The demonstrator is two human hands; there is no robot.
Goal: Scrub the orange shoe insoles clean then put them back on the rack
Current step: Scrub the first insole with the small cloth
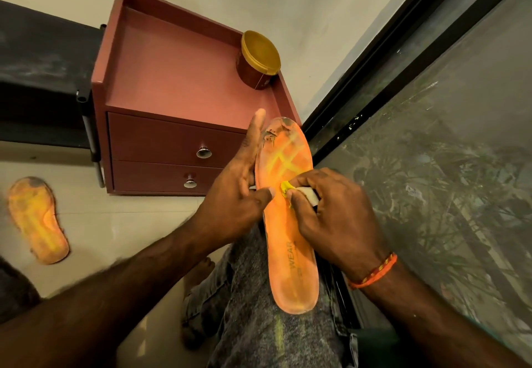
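While resting lengthwise on the person's trouser-clad thigh, the orange insole in hand sits just right of centre, toe at 12 o'clock, heel at 6 o'clock; grey-black grime at the toe, a yellow lattice print on the forefoot, the word "WEAR" printed near the heel.

Left hand: at 9 o'clock of that insole, gripping its left edge; index finger extended straight along the edge toward the toe, thumb pressed onto the orange face at mid-length.

Right hand: at 3 o'clock of the insole, fingers curled and pinching a small scrubbing tool, white body with a yellow tip, the tip touching the insole surface just beside the left thumb. Exact kind of tool cannot be told. Orange thread bracelet on the wrist.

Second orange insole: on the pale tiled floor at 9 o'clock of the frame, well apart from both hands, soiled grey at its toe.

Maroon two-drawer cabinet: at 12 o'clock, two metal knobs. Gold-lidded round tub on its top, right rear corner.

Dark-framed glass panel: at 3 o'clock.
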